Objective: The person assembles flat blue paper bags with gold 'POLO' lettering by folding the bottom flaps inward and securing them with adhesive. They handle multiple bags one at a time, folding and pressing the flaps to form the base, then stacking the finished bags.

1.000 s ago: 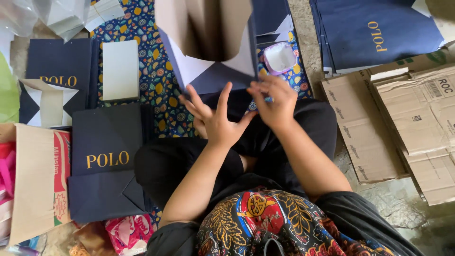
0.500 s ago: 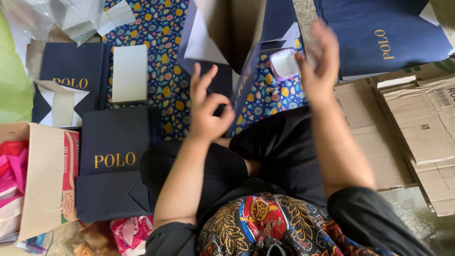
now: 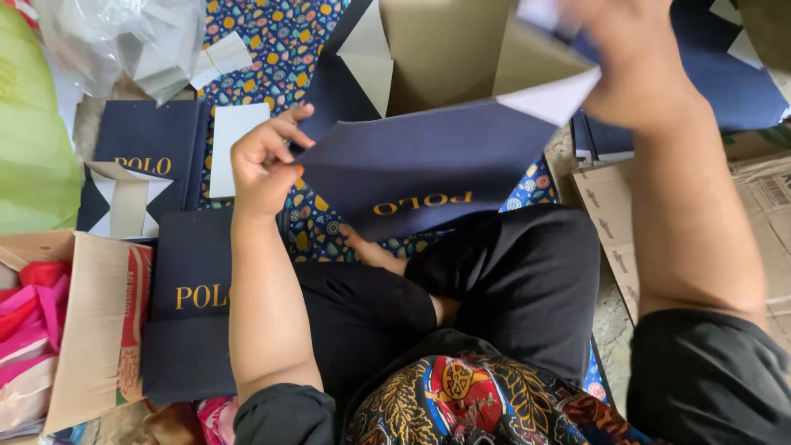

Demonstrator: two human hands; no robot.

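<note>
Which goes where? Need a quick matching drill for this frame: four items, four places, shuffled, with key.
Items
1. left hand
2. right hand
3. white card
4. cardboard box

Places
A. lower left, pink stuff inside
B. top right, on the upper flap of the navy bag
C. flat on the patterned cloth, left of the left hand
D. gripping the left edge of the navy bag

Pairs: 1-D, 2-B, 3-C, 4-A
</note>
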